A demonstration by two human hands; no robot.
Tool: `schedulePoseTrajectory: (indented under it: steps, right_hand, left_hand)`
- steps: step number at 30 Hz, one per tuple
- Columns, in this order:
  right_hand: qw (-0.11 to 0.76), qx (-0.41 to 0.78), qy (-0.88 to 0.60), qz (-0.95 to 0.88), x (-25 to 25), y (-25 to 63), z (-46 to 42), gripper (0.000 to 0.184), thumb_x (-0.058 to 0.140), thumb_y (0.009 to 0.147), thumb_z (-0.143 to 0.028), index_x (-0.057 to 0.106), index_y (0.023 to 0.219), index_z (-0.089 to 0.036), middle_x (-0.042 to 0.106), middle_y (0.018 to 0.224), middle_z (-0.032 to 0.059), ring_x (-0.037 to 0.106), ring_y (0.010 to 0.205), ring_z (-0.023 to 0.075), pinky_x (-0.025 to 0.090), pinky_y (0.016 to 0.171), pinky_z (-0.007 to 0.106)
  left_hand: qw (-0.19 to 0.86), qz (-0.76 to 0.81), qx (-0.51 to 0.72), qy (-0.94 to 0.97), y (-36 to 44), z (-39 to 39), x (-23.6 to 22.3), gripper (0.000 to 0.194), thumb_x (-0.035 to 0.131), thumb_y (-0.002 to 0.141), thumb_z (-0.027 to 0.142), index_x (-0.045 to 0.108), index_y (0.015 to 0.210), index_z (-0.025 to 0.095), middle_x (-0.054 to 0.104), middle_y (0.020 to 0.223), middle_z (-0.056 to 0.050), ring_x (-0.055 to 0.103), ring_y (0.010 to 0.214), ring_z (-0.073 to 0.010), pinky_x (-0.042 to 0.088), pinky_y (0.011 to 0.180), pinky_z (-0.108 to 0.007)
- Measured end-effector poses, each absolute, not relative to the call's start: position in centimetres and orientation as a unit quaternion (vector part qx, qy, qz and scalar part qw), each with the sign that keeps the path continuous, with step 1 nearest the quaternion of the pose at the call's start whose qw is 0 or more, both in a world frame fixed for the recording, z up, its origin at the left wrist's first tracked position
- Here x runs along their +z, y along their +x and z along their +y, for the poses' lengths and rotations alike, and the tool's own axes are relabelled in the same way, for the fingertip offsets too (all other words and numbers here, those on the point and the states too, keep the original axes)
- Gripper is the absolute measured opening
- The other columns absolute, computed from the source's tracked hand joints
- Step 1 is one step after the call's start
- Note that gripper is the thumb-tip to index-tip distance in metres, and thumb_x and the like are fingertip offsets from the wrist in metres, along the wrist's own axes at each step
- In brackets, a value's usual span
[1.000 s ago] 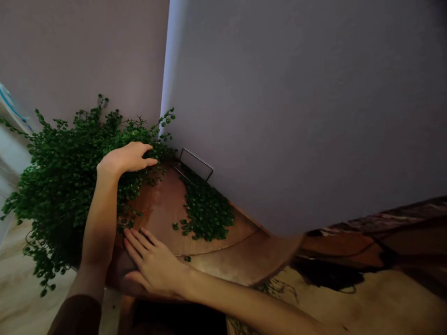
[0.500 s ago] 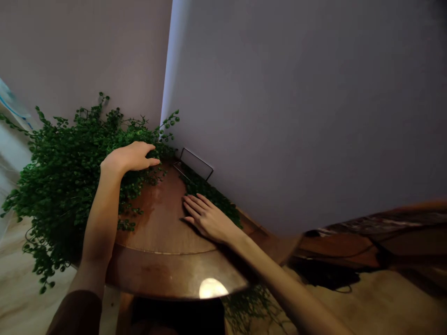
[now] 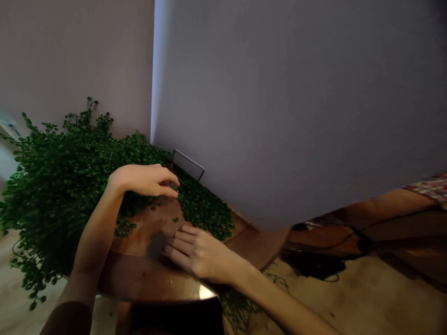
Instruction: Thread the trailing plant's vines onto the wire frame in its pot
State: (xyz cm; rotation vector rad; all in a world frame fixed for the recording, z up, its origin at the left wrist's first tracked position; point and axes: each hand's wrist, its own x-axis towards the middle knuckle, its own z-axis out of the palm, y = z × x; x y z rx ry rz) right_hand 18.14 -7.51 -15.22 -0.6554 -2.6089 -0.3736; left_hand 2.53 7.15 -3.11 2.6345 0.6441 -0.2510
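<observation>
My left hand (image 3: pixel 150 180) hovers at the right edge of a big bushy green plant (image 3: pixel 66 172) with small round leaves. Its thumb and forefinger are apart, with nothing clear between them. Lower and to the right, my right hand (image 3: pixel 195 251) is over the brown wooden table (image 3: pixel 132 274), its fingers curled down and their tips hidden. Left of those fingers lies a blurred dark grey patch; whether it is shadow or something held, I cannot tell. Green trailing leaves (image 3: pixel 206 204) spread on the tabletop beyond my right hand.
A thin black wire frame (image 3: pixel 188 163) stands at the back against the grey wall (image 3: pixel 279 93). At the right, another person's forearm (image 3: pixel 380 209) with a patterned sleeve reaches in. A dark bundle (image 3: pixel 314 267) and cables are below it. More greenery (image 3: pixel 240 307) hangs under the table's rim.
My left hand has moved right and lower, off the plant's middle. My right hand has drawn back toward me, from lying flat to curled fingers. Another person's forearm shows more at the right.
</observation>
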Motion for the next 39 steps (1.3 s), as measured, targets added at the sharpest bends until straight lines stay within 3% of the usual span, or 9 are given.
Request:
schedulePoseTrajectory:
  steps: [3, 9, 13, 19, 22, 26, 30, 34, 39]
  right_hand:
    - [0.223, -0.110, -0.312, -0.917, -13.1, 20.3, -6.7, 0.028, 0.042, 0.099, -0.013, 0.069, 0.092, -0.011, 0.068, 0.074, 0.0069, 0.060, 0.065, 0.0180, 0.045, 0.060, 0.032]
    - [0.272, -0.063, -0.502, -0.818, -9.7, 22.4, -2.6, 0.027, 0.046, 0.100, -0.022, 0.072, 0.101, -0.017, 0.075, 0.088, 0.0080, 0.069, 0.073, 0.0184, 0.047, 0.067, 0.029]
    - [0.234, -0.042, -0.566, -0.789, -7.4, 20.6, 0.5, 0.029, 0.047, 0.099, -0.027, 0.075, 0.099, -0.018, 0.075, 0.079, 0.0067, 0.067, 0.066, 0.0191, 0.045, 0.063, 0.030]
    - [0.140, 0.045, -0.599, -0.787, -6.8, 19.3, 4.3, 0.028, 0.061, 0.090, -0.035, 0.074, 0.072, -0.018, 0.068, 0.065, 0.0063, 0.060, 0.057, 0.0159, 0.041, 0.055, 0.028]
    - [0.159, 0.070, -0.571, -0.802, -7.8, 19.1, 6.0, 0.028, 0.063, 0.089, -0.040, 0.073, 0.076, -0.018, 0.070, 0.068, 0.0069, 0.063, 0.061, 0.0178, 0.045, 0.059, 0.029]
    - [0.171, 0.115, -0.523, -0.827, -10.2, 18.2, 8.4, 0.031, 0.061, 0.089, -0.044, 0.072, 0.077, -0.017, 0.071, 0.068, 0.0078, 0.067, 0.065, 0.0226, 0.050, 0.065, 0.033]
    - [0.244, 0.157, -0.455, -0.842, -11.9, 18.2, 9.6, 0.023, 0.062, 0.083, -0.032, 0.070, 0.094, -0.014, 0.075, 0.092, 0.0106, 0.069, 0.083, 0.0244, 0.053, 0.069, 0.032]
    - [0.194, 0.236, -0.484, -0.820, -11.1, 19.3, 9.0, 0.032, 0.053, 0.089, -0.043, 0.065, 0.076, -0.017, 0.070, 0.065, 0.0043, 0.063, 0.060, 0.0178, 0.046, 0.055, 0.028]
    - [0.172, 0.278, -0.469, -0.821, -9.1, 19.2, 7.6, 0.039, 0.050, 0.091, -0.051, 0.065, 0.079, -0.017, 0.070, 0.068, 0.0051, 0.063, 0.060, 0.0173, 0.046, 0.057, 0.028]
  left_hand:
    - [0.191, 0.232, 0.021, 0.954, 0.4, 5.8, -0.8, 0.035, 0.051, 0.095, 0.036, 0.066, 0.124, 0.025, 0.076, 0.110, -0.003, 0.070, 0.096, -0.0179, 0.049, 0.086, -0.026]
    - [0.037, 0.391, 0.220, 0.893, -3.7, 6.0, 0.6, 0.030, 0.051, 0.091, 0.029, 0.067, 0.115, 0.022, 0.076, 0.098, -0.003, 0.069, 0.091, -0.0189, 0.048, 0.089, -0.031]
    - [0.025, 0.461, 0.288, 0.839, -4.6, 7.2, 0.0, 0.027, 0.048, 0.091, 0.029, 0.068, 0.108, 0.024, 0.074, 0.089, -0.002, 0.067, 0.074, -0.0162, 0.051, 0.083, -0.032]
    - [0.038, 0.470, 0.301, 0.829, -4.0, 7.5, -0.1, 0.032, 0.047, 0.093, 0.044, 0.070, 0.107, 0.026, 0.073, 0.091, -0.001, 0.065, 0.082, -0.0206, 0.047, 0.090, -0.044]
    - [0.010, 0.447, 0.295, 0.844, -2.3, 7.4, -0.6, 0.027, 0.053, 0.092, 0.039, 0.072, 0.098, 0.020, 0.073, 0.087, -0.005, 0.064, 0.081, -0.0200, 0.047, 0.088, -0.041]
    - [-0.015, 0.414, 0.223, 0.882, 0.8, 7.4, -2.1, 0.030, 0.049, 0.096, 0.041, 0.071, 0.094, 0.021, 0.071, 0.088, -0.009, 0.066, 0.086, -0.0235, 0.049, 0.078, -0.038]
    - [-0.027, 0.399, 0.173, 0.900, 2.4, 7.0, -3.0, 0.033, 0.047, 0.098, 0.043, 0.071, 0.095, 0.021, 0.070, 0.089, -0.012, 0.068, 0.087, -0.0268, 0.050, 0.074, -0.039]
    - [-0.047, 0.409, 0.163, 0.897, 2.2, 6.8, -3.0, 0.032, 0.046, 0.099, 0.039, 0.071, 0.096, 0.020, 0.070, 0.090, -0.013, 0.069, 0.088, -0.0282, 0.051, 0.074, -0.041]
    - [-0.066, 0.427, 0.154, 0.889, 2.2, 7.0, -3.0, 0.032, 0.046, 0.099, 0.038, 0.070, 0.097, 0.018, 0.070, 0.089, -0.013, 0.070, 0.085, -0.0278, 0.052, 0.072, -0.040]
